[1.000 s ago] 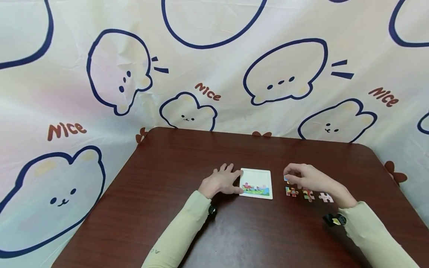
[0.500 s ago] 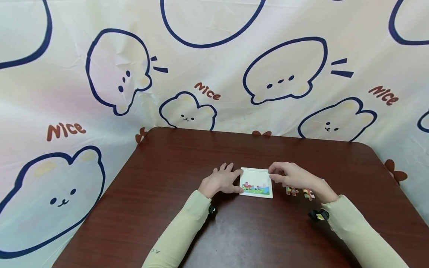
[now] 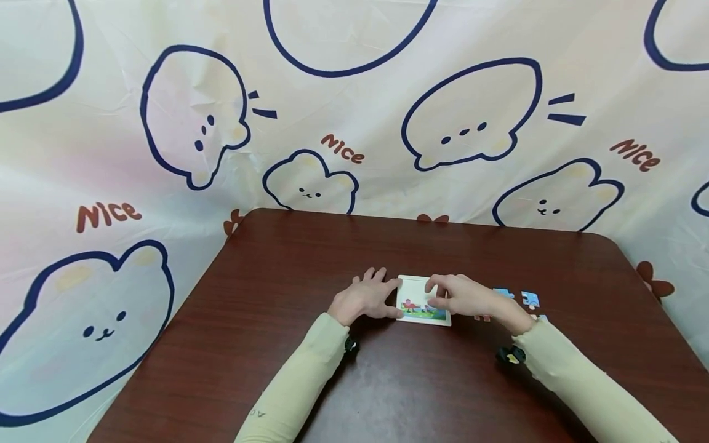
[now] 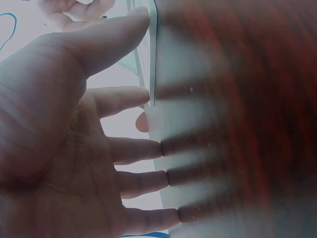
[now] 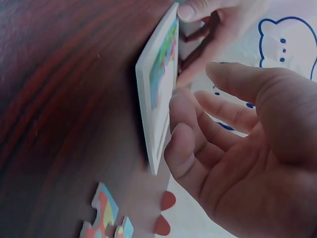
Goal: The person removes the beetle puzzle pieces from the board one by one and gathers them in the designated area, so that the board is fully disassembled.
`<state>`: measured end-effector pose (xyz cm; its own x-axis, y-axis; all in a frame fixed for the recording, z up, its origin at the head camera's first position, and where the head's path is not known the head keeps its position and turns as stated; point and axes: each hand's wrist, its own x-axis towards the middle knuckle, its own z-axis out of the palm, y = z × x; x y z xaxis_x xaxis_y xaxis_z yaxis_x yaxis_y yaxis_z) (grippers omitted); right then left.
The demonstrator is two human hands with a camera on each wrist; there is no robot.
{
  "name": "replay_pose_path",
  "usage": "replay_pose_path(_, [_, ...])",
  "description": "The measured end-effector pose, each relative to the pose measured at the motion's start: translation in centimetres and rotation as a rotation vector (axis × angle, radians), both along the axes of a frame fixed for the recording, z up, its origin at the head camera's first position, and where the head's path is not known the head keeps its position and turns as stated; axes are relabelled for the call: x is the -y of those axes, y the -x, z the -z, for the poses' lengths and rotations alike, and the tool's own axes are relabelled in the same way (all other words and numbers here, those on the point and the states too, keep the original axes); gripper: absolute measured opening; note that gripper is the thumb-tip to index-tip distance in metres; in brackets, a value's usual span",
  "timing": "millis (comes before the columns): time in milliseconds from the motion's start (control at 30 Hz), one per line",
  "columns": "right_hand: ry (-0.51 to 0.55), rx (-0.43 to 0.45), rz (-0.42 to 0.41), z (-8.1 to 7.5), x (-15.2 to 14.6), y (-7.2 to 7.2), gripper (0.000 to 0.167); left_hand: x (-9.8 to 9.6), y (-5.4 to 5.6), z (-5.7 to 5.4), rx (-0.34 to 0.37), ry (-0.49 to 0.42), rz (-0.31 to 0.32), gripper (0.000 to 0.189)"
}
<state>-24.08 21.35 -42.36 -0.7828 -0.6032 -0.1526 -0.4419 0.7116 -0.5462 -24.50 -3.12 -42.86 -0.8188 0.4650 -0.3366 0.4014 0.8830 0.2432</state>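
Observation:
My left hand (image 3: 365, 298) is spread at the left edge of a small white puzzle board (image 3: 415, 287), its thumb and index finger touching the frame. A colourful picture strip (image 3: 421, 312) runs along the board's lower part, blank white above it. Over the board's right half, my right hand (image 3: 462, 296) has its thumb and index finger bent toward each other. In the right wrist view the fingertips look apart; no piece shows between them, though the bent fingers could hide one. Loose jigsaw pieces (image 3: 530, 299) lie to the right of the board, partly hidden by my right hand.
The dark brown table (image 3: 310, 258) has rounded far corners. A cloth (image 3: 376, 111) with cartoon bears and lettering hangs behind it and along the sides. Near the board, two jigsaw pieces (image 5: 105, 210) show in the right wrist view.
My right hand has moved left from the loose pieces to above the board, uncovering blue pieces at the right. The left hand has stayed at the board's edge.

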Motion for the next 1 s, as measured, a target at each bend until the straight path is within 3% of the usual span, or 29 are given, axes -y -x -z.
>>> replay_pose_path(300, [-0.043,0.029,0.005,0.0,1.7,-0.2,0.025,0.0,-0.1,-0.2,0.002,0.009,0.008,0.077])
replay_pose_path(567, [-0.037,0.002,-0.038,0.7,2.4,-0.2,0.022,0.0,-0.2,-0.3,0.000,0.008,0.011,0.078])
replay_pose_path(1000, [-0.060,0.030,-0.003,1.2,3.4,-0.1,0.019,0.0,-0.1,-0.2,-0.006,0.011,0.010,0.078])
